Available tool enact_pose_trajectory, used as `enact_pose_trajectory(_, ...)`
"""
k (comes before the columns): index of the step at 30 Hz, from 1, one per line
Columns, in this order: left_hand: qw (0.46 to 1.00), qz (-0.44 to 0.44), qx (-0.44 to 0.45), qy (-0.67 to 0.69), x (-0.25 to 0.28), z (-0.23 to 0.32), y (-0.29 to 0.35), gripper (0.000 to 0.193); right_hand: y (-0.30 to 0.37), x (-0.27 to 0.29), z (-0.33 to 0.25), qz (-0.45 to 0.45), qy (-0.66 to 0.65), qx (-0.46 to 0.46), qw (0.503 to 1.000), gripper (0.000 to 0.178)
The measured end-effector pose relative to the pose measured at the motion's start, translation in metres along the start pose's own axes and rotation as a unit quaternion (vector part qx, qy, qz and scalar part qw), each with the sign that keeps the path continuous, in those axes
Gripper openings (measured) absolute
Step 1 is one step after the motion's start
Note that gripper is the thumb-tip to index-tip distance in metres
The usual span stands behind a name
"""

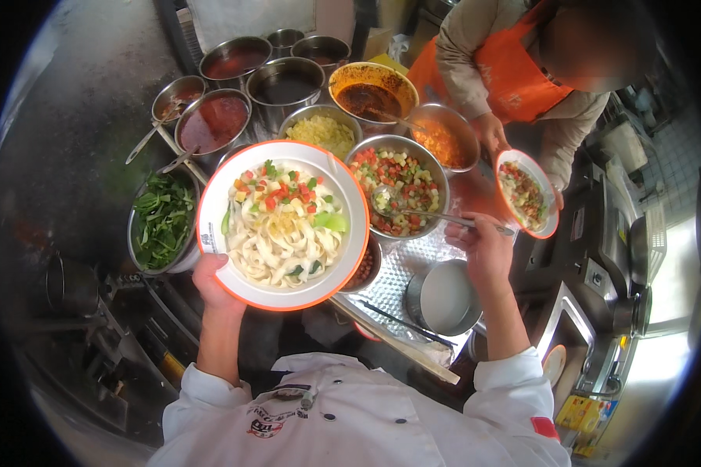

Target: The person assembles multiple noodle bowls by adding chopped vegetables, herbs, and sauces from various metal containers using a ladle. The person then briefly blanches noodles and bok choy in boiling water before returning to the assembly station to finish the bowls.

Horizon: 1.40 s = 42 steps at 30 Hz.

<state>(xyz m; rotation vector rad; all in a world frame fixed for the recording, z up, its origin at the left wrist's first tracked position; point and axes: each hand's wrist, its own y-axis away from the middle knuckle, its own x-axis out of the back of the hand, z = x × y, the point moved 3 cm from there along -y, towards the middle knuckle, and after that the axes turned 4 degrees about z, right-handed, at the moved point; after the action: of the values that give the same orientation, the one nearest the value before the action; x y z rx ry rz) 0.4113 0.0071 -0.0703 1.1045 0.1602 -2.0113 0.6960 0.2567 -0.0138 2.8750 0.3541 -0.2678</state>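
My left hand [216, 284] grips the lower left rim of a white bowl [210, 198] with an orange edge. Wide noodles [276, 241] fill it, topped with diced red, yellow and green vegetables and some green leaves. In my right hand [479, 241] is the handle of a metal ladle [436, 216]. Its head holds some pale pieces and rests over a steel pot [442, 175] of mixed diced vegetables. Just below that pot, partly behind the bowl, a small pot of brown beans or nuts [364, 268] shows.
Across the counter a person in an orange apron [514, 70] holds another orange-rimmed bowl [553, 175] of food. Pots of dark and red sauces [284, 82] stand at the back, chopped yellow vegetable [323, 134] before them. Leafy greens [163, 214] sit left, a pale-bottomed pot [446, 296] lower right.
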Motion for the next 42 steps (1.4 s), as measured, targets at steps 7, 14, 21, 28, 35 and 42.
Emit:
enact_pose_trajectory(7, 0.998, -0.037, 0.015, 0.047, 0.001, -0.006, 0.003, 0.067, 0.009, -0.026, -0.004, -0.115, 0.208, 0.174, 0.956, 0.022)
enact_pose_trajectory(14, 0.998, -0.026, 0.02, 0.051, 0.003, -0.005, 0.006, 0.067, 0.017, -0.014, 0.017, -0.106, 0.125, 0.058, 0.985, 0.025)
enact_pose_trajectory(21, 0.999, -0.029, 0.006, 0.036, 0.0, -0.003, 0.007, 0.067, 0.008, -0.009, -0.015, -0.007, 0.023, 0.052, 0.998, 0.024)
enact_pose_trajectory(28, 0.998, -0.027, 0.019, 0.047, 0.002, -0.007, 0.005, 0.069, 0.074, -0.054, -0.053, -0.194, 0.137, 0.236, 0.942, 0.025)
enact_pose_trajectory(35, 0.996, -0.048, 0.011, 0.074, 0.008, -0.008, 0.011, 0.068, 0.035, -0.033, -0.034, -0.069, 0.162, 0.343, 0.923, 0.022)
enact_pose_trajectory(42, 0.995, -0.038, 0.025, 0.088, 0.001, 0.0, 0.014, 0.074, 0.032, -0.04, -0.033, -0.053, 0.26, -0.226, 0.937, 0.024)
